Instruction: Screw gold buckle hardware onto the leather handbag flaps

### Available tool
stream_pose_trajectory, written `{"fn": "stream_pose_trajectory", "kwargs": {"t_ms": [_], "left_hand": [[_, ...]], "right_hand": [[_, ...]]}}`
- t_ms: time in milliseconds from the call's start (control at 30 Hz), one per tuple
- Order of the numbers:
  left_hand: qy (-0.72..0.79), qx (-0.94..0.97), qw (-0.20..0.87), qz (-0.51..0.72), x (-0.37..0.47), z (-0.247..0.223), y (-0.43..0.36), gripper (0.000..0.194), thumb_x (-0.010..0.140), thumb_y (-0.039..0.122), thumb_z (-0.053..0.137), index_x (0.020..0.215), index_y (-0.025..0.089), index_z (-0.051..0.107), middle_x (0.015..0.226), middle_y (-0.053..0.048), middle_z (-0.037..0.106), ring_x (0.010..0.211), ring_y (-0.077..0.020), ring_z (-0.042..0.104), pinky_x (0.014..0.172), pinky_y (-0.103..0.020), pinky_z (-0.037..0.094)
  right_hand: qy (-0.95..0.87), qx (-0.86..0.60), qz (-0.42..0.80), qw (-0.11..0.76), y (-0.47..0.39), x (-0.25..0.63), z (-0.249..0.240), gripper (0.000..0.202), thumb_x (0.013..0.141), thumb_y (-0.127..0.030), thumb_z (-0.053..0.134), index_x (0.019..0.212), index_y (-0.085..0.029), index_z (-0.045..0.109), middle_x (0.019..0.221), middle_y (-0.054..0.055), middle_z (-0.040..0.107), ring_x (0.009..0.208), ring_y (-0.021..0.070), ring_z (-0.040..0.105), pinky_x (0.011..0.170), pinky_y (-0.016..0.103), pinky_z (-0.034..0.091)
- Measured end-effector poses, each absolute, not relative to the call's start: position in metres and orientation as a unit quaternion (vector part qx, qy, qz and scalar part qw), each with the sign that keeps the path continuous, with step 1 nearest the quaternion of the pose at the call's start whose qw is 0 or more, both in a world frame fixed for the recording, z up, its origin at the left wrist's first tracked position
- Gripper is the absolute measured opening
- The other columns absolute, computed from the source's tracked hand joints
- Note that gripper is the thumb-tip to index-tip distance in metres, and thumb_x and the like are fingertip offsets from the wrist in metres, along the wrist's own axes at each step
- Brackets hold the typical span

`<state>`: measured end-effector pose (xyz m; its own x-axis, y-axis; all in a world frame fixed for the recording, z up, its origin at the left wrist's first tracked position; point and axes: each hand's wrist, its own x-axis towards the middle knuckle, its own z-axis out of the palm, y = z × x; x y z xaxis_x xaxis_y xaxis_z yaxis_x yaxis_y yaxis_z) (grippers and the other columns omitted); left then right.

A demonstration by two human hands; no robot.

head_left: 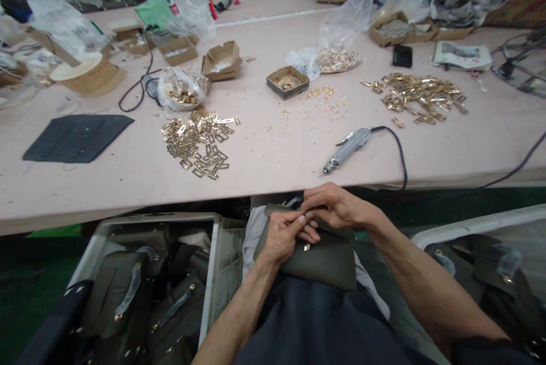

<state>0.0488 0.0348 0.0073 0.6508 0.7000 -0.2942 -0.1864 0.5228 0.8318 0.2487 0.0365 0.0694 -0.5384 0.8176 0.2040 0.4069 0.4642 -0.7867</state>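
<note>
Our left hand [282, 235] and right hand [331, 206] meet, fingertips pinched close together, but we can't tell if something tiny is between them. To do this well, we should go slow, keep our fingers steady and hold the dark green bag [328, 265] flat. It lies on our lap right under our hands, with a small gold piece [306, 247] near our fingers, and the gray tool [347, 150] lies past them on the worktop [264, 163].
</note>
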Motion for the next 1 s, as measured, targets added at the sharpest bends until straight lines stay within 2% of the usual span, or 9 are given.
{"fn": "stream_pose_trajectory", "kwargs": {"t_ms": [100, 200, 367, 500, 700, 800, 900, 1000], "left_hand": [[0.326, 0.363, 0.833, 0.263, 0.051, 0.003, 0.035, 0.05, 0.078, 0.056, 0.079, 0.085, 0.006, 0.075, 0.072, -0.014, 0.073, 0.058, -0.0192, 0.07, 0.056, -0.027, 0.059], [0.348, 0.35, 0.822, 0.283, 0.055, 0.003, 0.032, 0.051, 0.076, 0.056, 0.08, 0.082, 0.006, 0.073, 0.068, -0.013, 0.072, 0.055, -0.0182, 0.069, 0.054, -0.026, 0.059], [0.379, 0.441, 0.741, 0.335, 0.057, 0.024, 0.017, 0.046, 0.093, 0.054, 0.062, 0.086, 0.008, 0.069, 0.06, -0.01, 0.071, 0.048, -0.0183, 0.068, 0.051, -0.027, 0.058], [0.441, 0.532, 0.634, 0.347, 0.049, 0.036, 0.009, 0.036, 0.099, 0.043, 0.056, 0.083, 0.013, 0.066, 0.048, -0.001, 0.062, 0.037, -0.0123, 0.058, 0.04, -0.019, 0.044], [0.486, 0.506, 0.602, 0.381, 0.052, 0.002, 0.022, 0.038, 0.099, 0.046, 0.052, 0.08, 0.015, 0.063, 0.045, 0.004, 0.055, 0.032, -0.0109, 0.05, 0.037, -0.02, 0.038], [0.488, 0.538, 0.568, 0.388, 0.057, -0.007, 0.025, 0.034, 0.101, 0.044, 0.049, 0.09, 0.016, 0.065, 0.05, 0.004, 0.058, 0.037, -0.012, 0.054, 0.041, -0.021, 0.041], [0.482, 0.629, 0.463, 0.397, 0.06, -0.006, 0.025, 0.026, 0.102, 0.035, 0.046, 0.106, 0.017, 0.066, 0.069, -0.001, 0.065, 0.053, -0.0152, 0.061, 0.057, -0.026, 0.049], [0.482, 0.698, 0.346, 0.401, 0.063, -0.008, 0.026, 0.022, 0.102, 0.025, 0.043, 0.103, 0.019, 0.064, 0.077, -0.005, 0.063, 0.07, -0.0199, 0.062, 0.069, -0.03, 0.048]], "right_hand": [[-0.804, -0.379, 0.361, 0.283, 0.039, 0.25, 0.065, 0.02, 0.091, -0.008, 0.055, 0.091, -0.016, 0.074, 0.08, 0.004, 0.063, 0.067, 0.0138, 0.055, 0.063, 0.025, 0.04], [-0.807, -0.38, 0.356, 0.278, 0.04, 0.251, 0.064, 0.021, 0.091, -0.007, 0.055, 0.091, -0.015, 0.074, 0.079, 0.003, 0.062, 0.067, 0.0138, 0.055, 0.063, 0.025, 0.039], [-0.782, -0.379, 0.385, 0.311, 0.041, 0.251, 0.074, 0.017, 0.093, -0.011, 0.059, 0.095, -0.015, 0.075, 0.08, 0.004, 0.064, 0.069, 0.0141, 0.056, 0.063, 0.026, 0.04], [-0.749, -0.373, 0.422, 0.348, 0.042, 0.241, 0.068, 0.013, 0.094, -0.017, 0.064, 0.094, -0.017, 0.077, 0.081, 0.005, 0.068, 0.068, 0.0147, 0.059, 0.063, 0.026, 0.043], [-0.64, -0.537, 0.363, 0.412, 0.041, 0.208, 0.025, 0.014, 0.085, -0.014, 0.07, 0.095, -0.016, 0.079, 0.078, 0.004, 0.071, 0.064, 0.0143, 0.061, 0.059, 0.023, 0.045], [-0.586, -0.587, 0.332, 0.45, 0.037, 0.199, 0.012, 0.013, 0.085, -0.016, 0.069, 0.093, -0.017, 0.08, 0.078, 0.005, 0.071, 0.064, 0.0151, 0.063, 0.058, 0.024, 0.045], [-0.541, -0.609, 0.345, 0.467, 0.034, 0.196, 0.008, 0.012, 0.085, -0.02, 0.072, 0.093, -0.016, 0.08, 0.079, 0.006, 0.072, 0.066, 0.0171, 0.065, 0.06, 0.025, 0.048], [-0.523, -0.624, 0.342, 0.469, 0.033, 0.194, 0.007, 0.012, 0.085, -0.021, 0.072, 0.093, -0.016, 0.08, 0.08, 0.007, 0.073, 0.068, 0.0185, 0.066, 0.06, 0.026, 0.049]]}}
